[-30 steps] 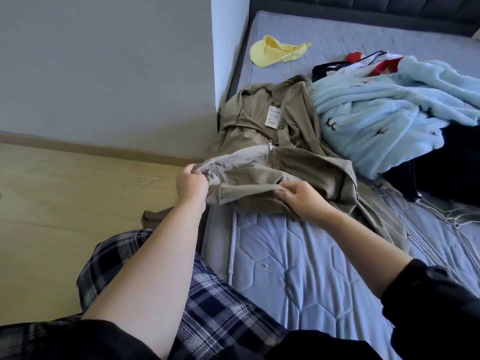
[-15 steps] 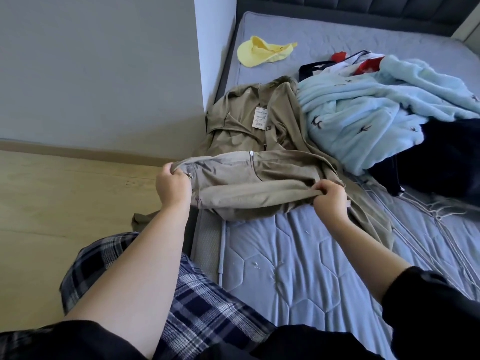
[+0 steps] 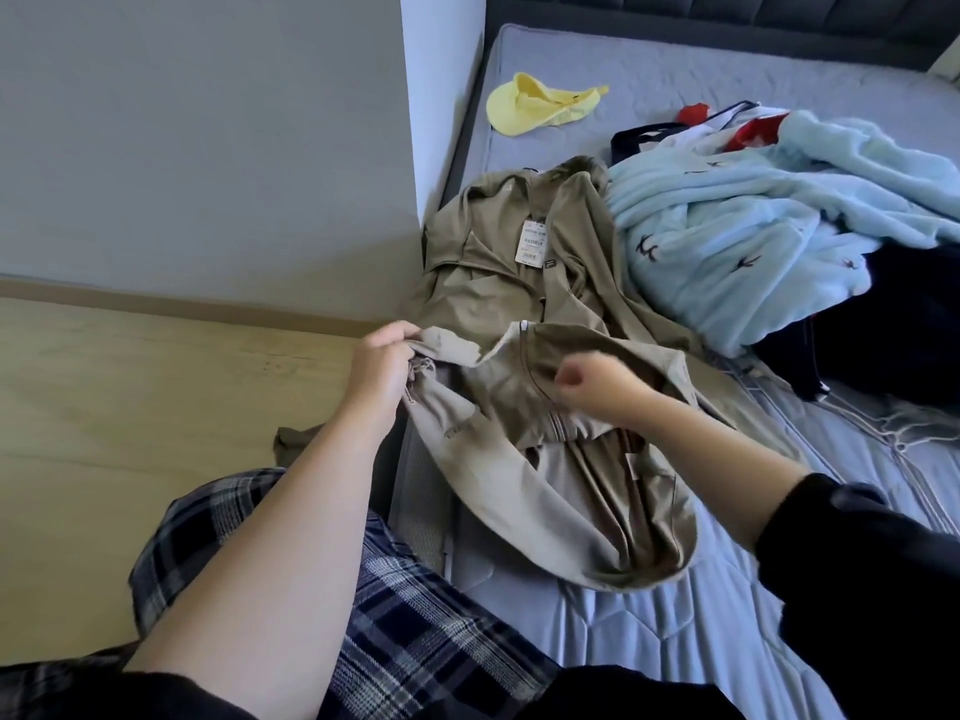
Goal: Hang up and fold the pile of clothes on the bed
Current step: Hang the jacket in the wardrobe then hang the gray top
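Starting left, A asks: anything risky on the floor side?
B: The wooden floor runs along the mattress's left edge. A khaki cloth end lies on it just off that edge, and I can't tell which garment it belongs to. My guess is that a foot on it would yank whatever it's attached to.
A: Left hand?
B: The left hand is about over the left edge, fingers curled round one end of the khaki garment's waistband. If that grip slips, the cloth probably slides to the floor.
A: Where's the garment?
B: It's lifted at the waistband with the zip fly showing. The rest is draped on the mattress by the left edge, near the person's plaid trouser leg. Shorts or skirt, can't tell.
A: Right hand?
B: The right hand has its fingers curled in front of the waistband by the fly. It's blurred, so I cannot tell whether it's pinching cloth or is just a fist. If it holds nothing, that side sags and the fold likely goes crooked.
A: Behind?
B: A khaki trench coat with its price tag showing touches the garment. They're the same colour, so a coat flap could get caught up with the waistband. The yellow cap is well apart, towards the head end, so no issue there.
A: Right side?
B: A light blue fleece is heaped against the coat, with a dark garment at the right edge. If the coat gets dragged, that heap probably shifts.
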`<state>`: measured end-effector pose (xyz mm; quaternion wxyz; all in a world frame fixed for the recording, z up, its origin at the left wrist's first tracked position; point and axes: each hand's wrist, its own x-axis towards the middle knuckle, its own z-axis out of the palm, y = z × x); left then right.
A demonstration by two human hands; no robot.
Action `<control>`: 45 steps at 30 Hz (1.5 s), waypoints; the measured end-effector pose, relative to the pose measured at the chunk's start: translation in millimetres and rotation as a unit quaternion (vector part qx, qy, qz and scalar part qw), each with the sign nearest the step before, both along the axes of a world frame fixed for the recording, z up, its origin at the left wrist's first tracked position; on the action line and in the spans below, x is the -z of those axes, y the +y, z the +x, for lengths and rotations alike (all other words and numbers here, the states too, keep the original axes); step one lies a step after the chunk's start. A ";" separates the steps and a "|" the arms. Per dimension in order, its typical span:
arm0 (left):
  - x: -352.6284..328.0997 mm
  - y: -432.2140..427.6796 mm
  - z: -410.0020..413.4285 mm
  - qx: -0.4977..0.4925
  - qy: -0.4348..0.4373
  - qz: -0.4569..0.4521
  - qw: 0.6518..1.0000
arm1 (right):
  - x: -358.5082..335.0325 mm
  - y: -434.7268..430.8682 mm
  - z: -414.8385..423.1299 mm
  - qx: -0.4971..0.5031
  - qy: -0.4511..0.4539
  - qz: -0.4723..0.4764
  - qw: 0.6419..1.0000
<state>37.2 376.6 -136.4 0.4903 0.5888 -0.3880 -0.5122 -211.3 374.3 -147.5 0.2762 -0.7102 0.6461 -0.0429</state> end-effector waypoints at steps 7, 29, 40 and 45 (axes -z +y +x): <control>11.1 6.8 33.6 0.235 -0.249 0.074 0.937 | 15.7 -38.5 -7.9 0.098 0.238 -0.039 0.965; 85.3 75.4 -123.8 0.540 -0.562 -0.096 0.619 | 19.0 102.6 -127.0 0.068 -0.057 0.174 0.981; 114.2 55.7 -102.6 0.454 -0.617 -0.091 0.637 | 49.0 58.5 -195.3 0.467 0.088 -0.123 0.871; 111.5 37.5 -92.3 0.401 -0.612 -0.049 0.680 | 19.9 56.2 -230.8 0.660 -0.105 -0.234 0.706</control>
